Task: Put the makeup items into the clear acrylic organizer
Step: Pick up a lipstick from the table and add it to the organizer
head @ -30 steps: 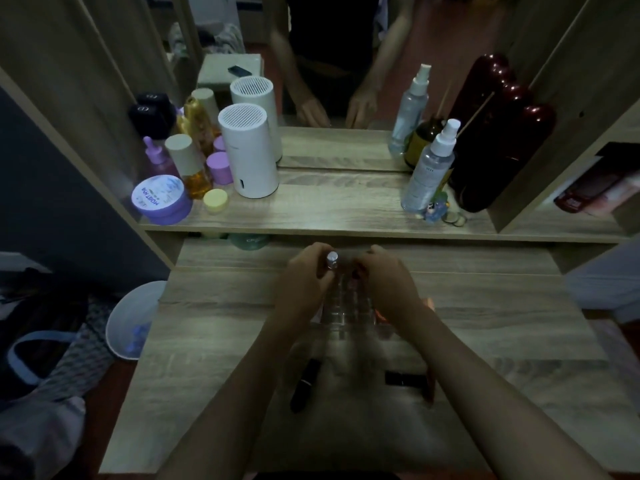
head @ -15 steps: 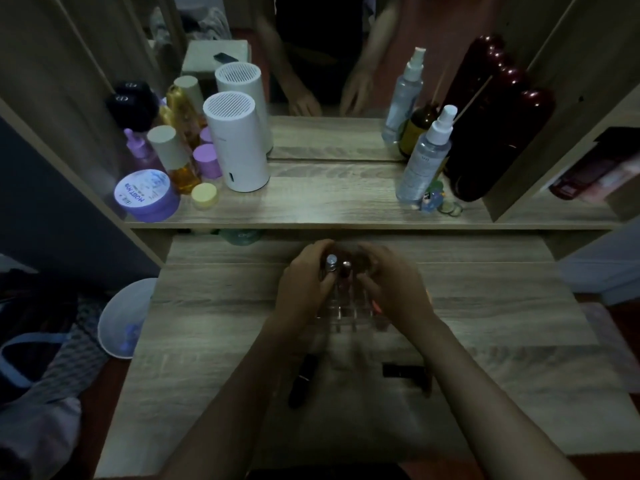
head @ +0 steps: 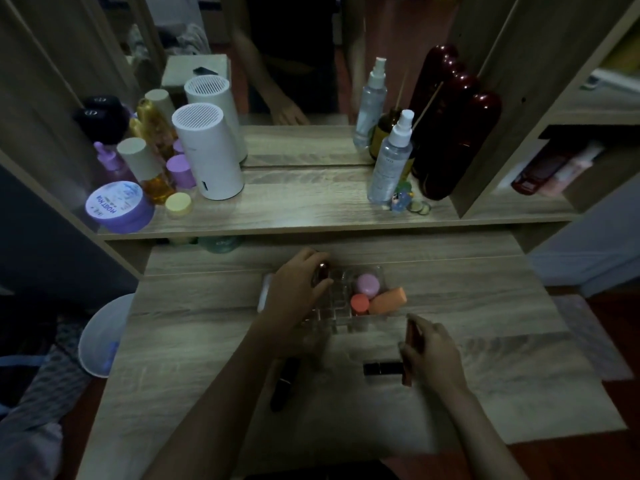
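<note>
The clear acrylic organizer [head: 341,322] stands mid-table. Its right compartment holds a pink round jar [head: 367,284], a coral-capped item [head: 360,303] and an orange sponge [head: 388,299]. My left hand [head: 298,289] is over the organizer's back-left cells, closed on a small metallic-capped tube [head: 322,271]. My right hand [head: 431,351] is in front and to the right of the organizer, gripping a slim reddish tube [head: 410,341]. A black lipstick [head: 382,368] lies flat beside that hand. A dark tube [head: 285,382] lies partly under my left forearm.
A white item [head: 265,292] lies left of the organizer. The raised shelf behind holds a white cylinder [head: 211,157], a purple jar [head: 117,207], bottles, a spray bottle [head: 391,161] and dark red containers [head: 450,133] before a mirror. A white bin [head: 100,337] stands left of the table.
My right hand left the organizer, moved toward the front right and now grips a reddish tube. The organizer's right compartment is uncovered. My left hand stayed at the organizer with its tube.
</note>
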{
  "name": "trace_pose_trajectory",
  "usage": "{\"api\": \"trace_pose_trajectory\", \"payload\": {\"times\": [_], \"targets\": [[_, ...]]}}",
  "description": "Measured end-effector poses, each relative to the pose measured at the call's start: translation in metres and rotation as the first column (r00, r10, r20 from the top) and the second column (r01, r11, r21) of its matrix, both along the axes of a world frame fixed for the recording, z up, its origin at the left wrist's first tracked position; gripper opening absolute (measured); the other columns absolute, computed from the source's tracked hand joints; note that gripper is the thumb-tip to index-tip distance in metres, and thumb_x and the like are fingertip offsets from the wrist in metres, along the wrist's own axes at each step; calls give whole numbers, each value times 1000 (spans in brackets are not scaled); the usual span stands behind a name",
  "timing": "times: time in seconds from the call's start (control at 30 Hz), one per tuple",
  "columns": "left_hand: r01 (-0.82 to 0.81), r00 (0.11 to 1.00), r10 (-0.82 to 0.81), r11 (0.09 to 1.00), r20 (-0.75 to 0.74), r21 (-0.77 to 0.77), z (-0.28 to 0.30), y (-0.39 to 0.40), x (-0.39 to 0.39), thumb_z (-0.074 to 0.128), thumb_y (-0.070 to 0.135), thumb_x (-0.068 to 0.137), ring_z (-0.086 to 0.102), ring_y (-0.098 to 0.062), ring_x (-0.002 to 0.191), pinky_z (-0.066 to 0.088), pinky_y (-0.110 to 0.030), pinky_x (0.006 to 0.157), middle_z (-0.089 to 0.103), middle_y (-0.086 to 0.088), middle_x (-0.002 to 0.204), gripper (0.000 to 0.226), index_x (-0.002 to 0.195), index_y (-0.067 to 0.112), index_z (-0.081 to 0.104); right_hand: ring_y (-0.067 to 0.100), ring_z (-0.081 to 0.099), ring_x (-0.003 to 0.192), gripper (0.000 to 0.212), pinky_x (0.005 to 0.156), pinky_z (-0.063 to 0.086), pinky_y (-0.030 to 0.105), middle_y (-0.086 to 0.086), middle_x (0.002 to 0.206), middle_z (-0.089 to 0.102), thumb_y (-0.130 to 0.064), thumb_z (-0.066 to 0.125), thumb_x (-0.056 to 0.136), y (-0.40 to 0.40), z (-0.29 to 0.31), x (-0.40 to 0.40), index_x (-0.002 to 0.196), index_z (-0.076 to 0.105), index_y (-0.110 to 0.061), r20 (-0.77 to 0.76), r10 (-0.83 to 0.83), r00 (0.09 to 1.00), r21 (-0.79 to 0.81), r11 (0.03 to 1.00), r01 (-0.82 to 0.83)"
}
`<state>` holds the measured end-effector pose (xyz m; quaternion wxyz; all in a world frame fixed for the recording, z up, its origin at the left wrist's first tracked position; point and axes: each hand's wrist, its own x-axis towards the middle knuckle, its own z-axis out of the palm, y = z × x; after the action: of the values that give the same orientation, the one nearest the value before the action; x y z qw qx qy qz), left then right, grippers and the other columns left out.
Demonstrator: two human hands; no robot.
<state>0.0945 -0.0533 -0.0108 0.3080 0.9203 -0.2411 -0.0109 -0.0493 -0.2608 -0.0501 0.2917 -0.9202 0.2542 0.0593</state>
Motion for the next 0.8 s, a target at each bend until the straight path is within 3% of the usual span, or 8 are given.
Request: {"api": "trace_pose_trajectory", "payload": {"times": [0.13, 0.23, 0.37, 0.43, 0.53, 0.6, 0.7, 0.8], "targets": [[-10, 999, 10, 1000, 53, 0, 1, -2, 1, 61, 22, 87, 60, -17, 102, 42, -20, 81, 64, -3, 116, 29, 115, 18, 64, 34, 61, 101, 48, 86, 47, 36, 18, 108, 67, -2, 69, 74, -7, -4, 3, 120, 56, -8, 50, 1, 999, -9, 1000, -1], [-19, 997, 19, 1000, 69, 0, 1, -4, 2, 59, 21, 87, 61, -19, 98, 49, -31, 82, 66, -3, 110, 25, 111, 18, 67, 33, 63, 92, 42, 78, 48, 35, 17, 99, 69, -1, 70, 72, -11, -5, 3, 112, 57, -7, 53, -28, 998, 22, 999, 27], [-28, 995, 29, 1000, 91, -6, -2, -5, 5, 60, 19, 85, 63, -21, 95, 53, -36, 81, 68, -4, 105, 23, 106, 18, 68, 35, 64, 86, 38, 70, 42, 32, 23, 93, 69, 0, 71, 74, -17, 3, 2, 109, 57, -1, 100, -127, 987, 75, 990, 120], [-30, 996, 30, 1000, 84, -4, -5, -5, 7, 62, 19, 84, 63, -21, 97, 53, -34, 84, 68, -4, 107, 24, 108, 18, 67, 37, 65, 83, 36, 66, 41, 32, 24, 89, 69, 0, 71, 75, -25, 22, 2, 109, 57, -2, 223, -221, 950, 87, 975, 206], [-35, 998, 37, 998, 59, -46, -7, -3, 7, 67, 16, 81, 60, -19, 106, 44, -22, 88, 62, -4, 119, 44, 123, 18, 56, 36, 66, 82, 39, 71, 51, 45, 15, 88, 65, -1, 70, 77, -34, 69, 10, 110, 53, -9, 503, -312, 806, 143, 950, 279], [-68, 997, 70, 993, 25, -92, -6, 0, 3, 70, 15, 77, 54, -19, 115, 41, -22, 91, 53, -6, 130, 61, 133, 19, 47, 31, 65, 86, 39, 74, 54, 46, 6, 94, 63, -6, 69, 79, -28, 101, 25, 111, 51, -17, 635, -272, 723, 183, 962, 201], [-199, 980, 201, 963, -10, -180, -4, 10, -14, 74, 12, 74, 44, -22, 126, 40, -31, 102, 41, -11, 142, 75, 140, 17, 37, 17, 63, 81, 37, 71, 53, 27, -13, 87, 58, -8, 69, 80, 3, 118, 57, 110, 52, -17, 700, -98, 708, 138, 990, 0], [-295, 940, 331, 910, 82, -292, -9, 27, -47, 75, 8, 74, 44, -25, 124, 39, -30, 100, 46, -20, 136, 67, 133, 4, 44, 20, 65, 81, 32, 66, 53, 26, 3, 90, 66, -7, 67, 82, 36, 98, 85, 109, 52, -11, 612, 107, 783, 25, 988, -155]]}}
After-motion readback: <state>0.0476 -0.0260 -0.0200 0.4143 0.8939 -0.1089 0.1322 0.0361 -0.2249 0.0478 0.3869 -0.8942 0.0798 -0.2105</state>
